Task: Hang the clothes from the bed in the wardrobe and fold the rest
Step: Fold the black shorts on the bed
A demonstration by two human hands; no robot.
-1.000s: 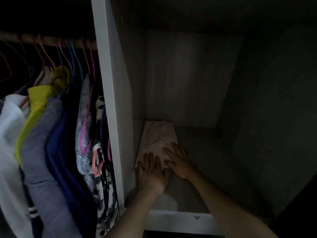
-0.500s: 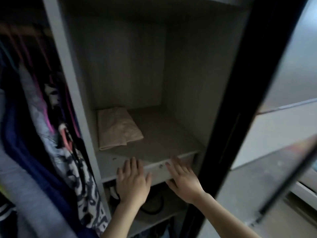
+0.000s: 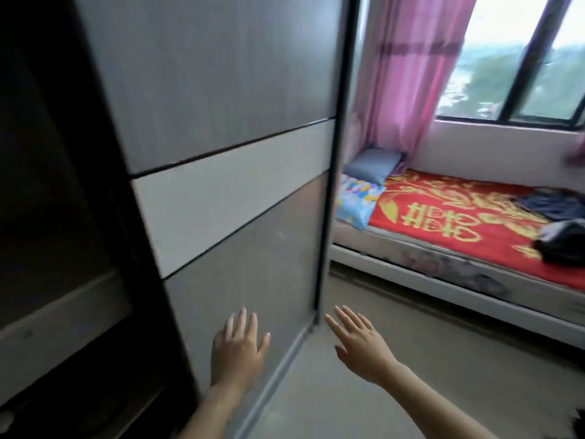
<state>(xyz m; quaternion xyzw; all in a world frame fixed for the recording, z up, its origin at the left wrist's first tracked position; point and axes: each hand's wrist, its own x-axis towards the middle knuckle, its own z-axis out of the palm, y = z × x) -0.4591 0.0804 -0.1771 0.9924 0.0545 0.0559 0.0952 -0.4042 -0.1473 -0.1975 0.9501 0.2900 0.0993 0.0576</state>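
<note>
Presently, both hands are empty. The left hand [image 3: 239,350] is raised in front of the lower panel of the wardrobe door [image 3: 221,122], fingers [image 3: 243,318] straight and spread; contact with the panel cannot be confirmed. The right hand [image 3: 361,343] is held above the floor [image 3: 427,369], fingers likewise extended, gripping nothing. Clothes lie on the bed [image 3: 443,229] at far right: a dark blue garment [image 3: 550,204] and a black-and-grey garment [image 3: 563,245], near each other on the red cover.

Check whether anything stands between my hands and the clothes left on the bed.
Nothing visible does. The left hand and right hand are empty; only bare floor lies between them and the clothes on the bed. The wardrobe door stands to the left, off that path.
</note>
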